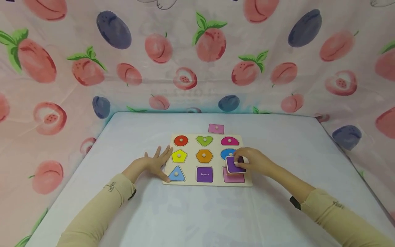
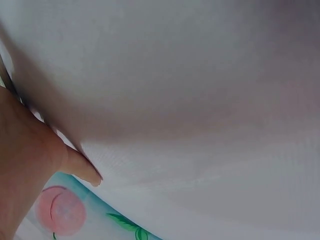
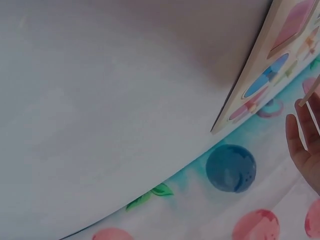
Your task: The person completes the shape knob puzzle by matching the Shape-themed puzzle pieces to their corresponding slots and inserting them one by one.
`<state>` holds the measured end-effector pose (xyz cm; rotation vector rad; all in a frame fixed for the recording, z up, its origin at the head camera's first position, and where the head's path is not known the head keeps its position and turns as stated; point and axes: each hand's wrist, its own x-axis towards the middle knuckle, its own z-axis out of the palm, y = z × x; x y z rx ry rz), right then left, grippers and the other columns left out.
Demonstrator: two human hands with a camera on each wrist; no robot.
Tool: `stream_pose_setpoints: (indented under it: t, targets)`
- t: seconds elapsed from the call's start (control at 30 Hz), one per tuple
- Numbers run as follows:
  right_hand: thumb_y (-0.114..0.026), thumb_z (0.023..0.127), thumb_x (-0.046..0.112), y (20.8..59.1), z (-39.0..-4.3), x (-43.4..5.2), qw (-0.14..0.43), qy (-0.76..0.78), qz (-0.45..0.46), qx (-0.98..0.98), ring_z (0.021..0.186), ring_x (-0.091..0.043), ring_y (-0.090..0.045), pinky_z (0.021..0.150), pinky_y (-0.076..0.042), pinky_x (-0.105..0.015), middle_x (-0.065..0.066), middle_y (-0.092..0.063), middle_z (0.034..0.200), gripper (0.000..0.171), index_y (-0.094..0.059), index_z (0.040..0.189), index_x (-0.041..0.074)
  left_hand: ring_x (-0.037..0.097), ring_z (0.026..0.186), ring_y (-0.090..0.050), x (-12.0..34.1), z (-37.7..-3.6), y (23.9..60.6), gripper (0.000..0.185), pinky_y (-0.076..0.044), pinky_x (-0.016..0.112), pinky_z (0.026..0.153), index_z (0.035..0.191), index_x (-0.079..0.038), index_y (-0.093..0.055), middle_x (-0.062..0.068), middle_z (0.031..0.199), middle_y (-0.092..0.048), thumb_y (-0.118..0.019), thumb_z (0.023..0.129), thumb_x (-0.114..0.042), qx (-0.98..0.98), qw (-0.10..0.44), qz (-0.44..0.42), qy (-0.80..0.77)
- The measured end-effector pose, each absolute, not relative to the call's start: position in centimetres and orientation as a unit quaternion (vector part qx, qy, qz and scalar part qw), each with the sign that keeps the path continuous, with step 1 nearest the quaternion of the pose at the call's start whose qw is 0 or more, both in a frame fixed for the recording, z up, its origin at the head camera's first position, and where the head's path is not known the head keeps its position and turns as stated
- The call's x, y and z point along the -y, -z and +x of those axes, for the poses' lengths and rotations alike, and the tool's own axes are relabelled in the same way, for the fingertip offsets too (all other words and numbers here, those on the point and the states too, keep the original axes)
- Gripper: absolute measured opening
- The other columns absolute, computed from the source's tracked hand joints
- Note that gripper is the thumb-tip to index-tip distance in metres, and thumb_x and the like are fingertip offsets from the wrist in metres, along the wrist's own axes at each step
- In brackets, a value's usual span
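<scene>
A wooden shape puzzle board [image 1: 192, 148] lies on the white table. My right hand [image 1: 253, 160] pinches the knob of a purple square puzzle piece [image 1: 231, 168], held tilted above the board's lower right. That piece partly covers the pink recess [image 1: 229, 179] and the blue oval [image 1: 225, 154]. In the bottom middle, the purple recess [image 1: 205, 177] shows the word "Square". My left hand [image 1: 156, 164] rests with spread fingers on the board's left edge, thumb by the light blue triangle [image 1: 177, 177]. The right wrist view catches only part of the right hand [image 3: 306, 150] and the board [image 3: 235, 102].
Beyond the board's far edge lies a pink rectangle piece [image 1: 216, 131] with a knob. Several other knobbed shapes sit in the board, among them a red circle [image 1: 179, 137] and an orange hexagon [image 1: 204, 160]. A fruit-printed cloth [image 1: 191, 51] hangs behind the table [image 1: 197, 212].
</scene>
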<state>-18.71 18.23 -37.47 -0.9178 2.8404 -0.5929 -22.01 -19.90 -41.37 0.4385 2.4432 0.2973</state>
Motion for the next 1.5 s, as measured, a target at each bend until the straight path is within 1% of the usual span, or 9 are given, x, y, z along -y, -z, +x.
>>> stream_pose_setpoints:
  t: [0.13, 0.3, 0.4, 0.57, 0.73, 1.0, 1.27, 1.37, 1.5]
  targets:
    - [-0.072, 0.083, 0.014, 37.5, -18.5, -17.4, 0.059, 0.193, -0.294, -0.934, 0.11, -0.03, -0.06, 0.093, -0.051, -0.044, -0.01, -0.067, 0.112, 0.008, -0.067, 0.089, 0.013, 0.035, 0.14, 0.029, 20.1, -21.8, 41.3, 0.131, 0.015, 0.074, 0.101, 0.15, -0.019, 0.018, 0.005, 0.156, 0.026, -0.076, 0.067, -0.058, -0.925, 0.323, 0.166, -0.111]
    - [-0.071, 0.084, 0.015, 37.3, -18.5, -16.5, 0.059, 0.194, -0.301, -0.932, 0.111, -0.029, -0.059, 0.094, -0.05, -0.044, -0.008, -0.067, 0.112, 0.008, -0.067, 0.09, 0.014, 0.036, 0.14, 0.028, 20.2, -21.7, 40.6, 0.13, 0.014, 0.074, 0.101, 0.15, -0.017, 0.017, 0.006, 0.156, 0.026, -0.076, 0.068, -0.056, -0.925, 0.322, 0.166, -0.115]
    - [-0.071, 0.083, 0.014, 37.2, -18.5, -16.1, 0.049, 0.201, -0.316, -0.926, 0.107, -0.027, -0.06, 0.093, -0.05, -0.044, -0.007, -0.068, 0.107, 0.006, -0.066, 0.087, 0.013, 0.038, 0.14, 0.026, 20.1, -21.8, 40.5, 0.129, 0.013, 0.076, 0.1, 0.15, -0.015, 0.016, 0.009, 0.156, 0.024, -0.076, 0.069, -0.054, -0.926, 0.315, 0.171, -0.12]
    - [-0.072, 0.083, 0.014, 37.6, -18.4, -15.3, 0.033, 0.203, -0.331, -0.921, 0.102, -0.023, -0.061, 0.09, -0.052, -0.04, -0.004, -0.069, 0.101, 0.006, -0.066, 0.085, 0.013, 0.039, 0.141, 0.025, 20.0, -21.8, 40.7, 0.129, 0.012, 0.076, 0.1, 0.15, -0.014, 0.015, 0.009, 0.156, 0.024, -0.077, 0.069, -0.053, -0.927, 0.312, 0.171, -0.119]
    - [-0.073, 0.082, 0.016, 38.2, -18.5, -14.3, 0.027, 0.202, -0.332, -0.921, 0.095, -0.02, -0.06, 0.088, -0.054, -0.036, -0.003, -0.069, 0.098, 0.008, -0.067, 0.085, 0.012, 0.038, 0.141, 0.026, 20.1, -21.7, 41.0, 0.13, 0.013, 0.076, 0.1, 0.15, -0.015, 0.015, 0.008, 0.156, 0.025, -0.078, 0.068, -0.053, -0.926, 0.318, 0.164, -0.121]
    - [-0.073, 0.082, 0.013, 38.9, -18.5, -12.8, 0.01, 0.216, -0.335, -0.917, 0.097, -0.024, -0.063, 0.09, -0.052, -0.039, -0.007, -0.07, 0.101, 0.007, -0.066, 0.081, 0.011, 0.038, 0.14, 0.027, 20.1, -21.9, 41.1, 0.13, 0.013, 0.076, 0.099, 0.15, -0.015, 0.017, 0.008, 0.156, 0.026, -0.076, 0.069, -0.055, -0.927, 0.315, 0.172, -0.109]
    - [-0.073, 0.082, 0.013, 39.4, -18.3, -11.7, 0.018, 0.208, -0.35, -0.913, 0.09, -0.018, -0.063, 0.082, -0.055, -0.029, -0.003, -0.07, 0.096, 0.006, -0.067, 0.083, 0.011, 0.037, 0.14, 0.028, 20.0, -22.1, 41.3, 0.131, 0.015, 0.075, 0.099, 0.15, -0.017, 0.017, 0.007, 0.156, 0.026, -0.078, 0.067, -0.054, -0.924, 0.319, 0.172, -0.124]
    - [-0.072, 0.083, 0.014, 39.4, -18.2, -11.3, 0.026, 0.204, -0.351, -0.914, 0.084, -0.014, -0.06, 0.078, -0.055, -0.026, -0.001, -0.069, 0.092, 0.006, -0.067, 0.084, 0.011, 0.038, 0.14, 0.028, 20.0, -22.0, 41.3, 0.131, 0.015, 0.075, 0.099, 0.15, -0.016, 0.017, 0.007, 0.156, 0.026, -0.078, 0.067, -0.053, -0.924, 0.319, 0.17, -0.125]
    - [-0.072, 0.083, 0.015, 39.8, -18.1, -10.4, 0.031, 0.199, -0.347, -0.916, 0.076, -0.01, -0.054, 0.073, -0.051, -0.022, 0.003, -0.064, 0.082, 0.007, -0.067, 0.084, 0.011, 0.037, 0.14, 0.028, 20.1, -22.0, 41.6, 0.132, 0.014, 0.076, 0.099, 0.15, -0.017, 0.017, 0.007, 0.156, 0.026, -0.078, 0.067, -0.054, -0.924, 0.319, 0.171, -0.122]
